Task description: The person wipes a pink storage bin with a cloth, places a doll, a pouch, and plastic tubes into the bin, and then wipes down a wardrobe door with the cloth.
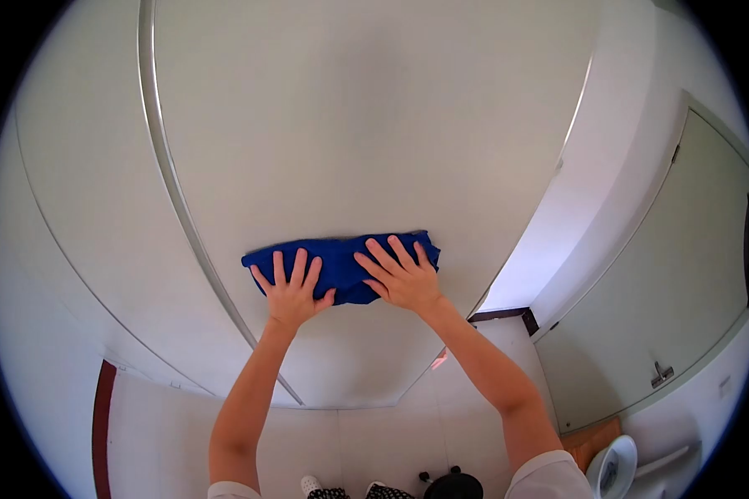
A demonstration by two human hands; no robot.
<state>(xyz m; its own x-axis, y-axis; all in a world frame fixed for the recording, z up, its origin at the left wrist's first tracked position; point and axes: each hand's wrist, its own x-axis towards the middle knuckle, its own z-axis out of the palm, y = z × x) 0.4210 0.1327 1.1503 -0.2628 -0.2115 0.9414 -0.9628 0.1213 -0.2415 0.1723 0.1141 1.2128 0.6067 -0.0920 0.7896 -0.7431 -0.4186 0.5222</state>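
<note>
A folded blue cloth (pixel 339 264) lies flat against a large pale upright panel (pixel 366 166). On the cloth's left part rests my left hand (pixel 291 291), its fingers spread and pressing on the fabric. My right hand (pixel 404 277) lies on the right part in the same way, fingers apart. Neither hand grips the cloth. Some of the blue fabric shows between the two hands and above the fingertips.
A vertical metal strip (pixel 171 179) runs left of the cloth. On the right stands a pale green door (pixel 657 274) with a metal handle (pixel 662 374). Low at the right is a white basin (pixel 614 467); a round black object (pixel 453 486) is on the floor.
</note>
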